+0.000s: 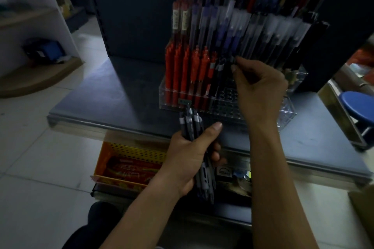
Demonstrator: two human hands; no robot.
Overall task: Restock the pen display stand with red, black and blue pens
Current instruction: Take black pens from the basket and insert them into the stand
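Feeding one black pen [227,75] from the right hand [261,91] pinch grip into the stand [283,115] beside its red pens [188,75], with the left hand [192,157] clenched around spare pens [191,125] just before the stand for quick refills.

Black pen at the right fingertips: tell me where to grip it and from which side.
Grip the black pen near its top end, pinched between thumb and fingertips, coming from above. It stands upright over the clear stand, red pens crowd its left, so only the top is free; the right hand pinches there.
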